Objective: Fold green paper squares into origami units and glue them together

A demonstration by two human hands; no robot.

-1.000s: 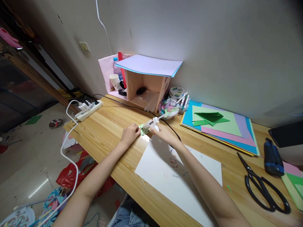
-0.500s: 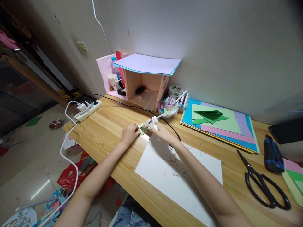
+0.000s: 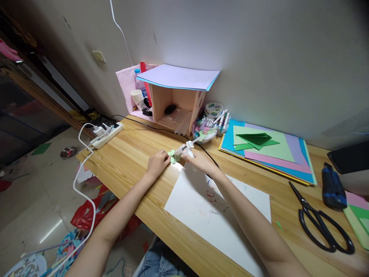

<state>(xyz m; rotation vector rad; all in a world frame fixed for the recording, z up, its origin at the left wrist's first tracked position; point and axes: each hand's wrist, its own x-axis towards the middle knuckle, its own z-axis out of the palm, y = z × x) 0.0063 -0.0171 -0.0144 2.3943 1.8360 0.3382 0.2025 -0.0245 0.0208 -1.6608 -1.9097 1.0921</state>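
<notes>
My right hand (image 3: 198, 161) is wrapped round a white hot glue gun (image 3: 189, 147), with a glue stick jutting out of its back end. The gun's nozzle points left and down at a light green cut-paper piece (image 3: 173, 157) lying on the wooden table (image 3: 135, 146). With its fingertips pressed together, my left hand (image 3: 158, 163) pinches the left edge of that paper. Where the nozzle meets the paper is too small to make out. Below my right hand lies a white sheet (image 3: 196, 215) with coloured marks.
Black scissors (image 3: 314, 219) and a blue-black utility knife (image 3: 333, 186) lie at the right. Stacked coloured paper (image 3: 268, 154), a bowl of paper pieces (image 3: 205, 134) and an open box (image 3: 173, 102) stand along the wall. A power strip (image 3: 108, 135) sits at the left edge.
The glue gun's nozzle end has shifted slightly over the green paper, and more of the paper shows. Both hands stay almost in place.
</notes>
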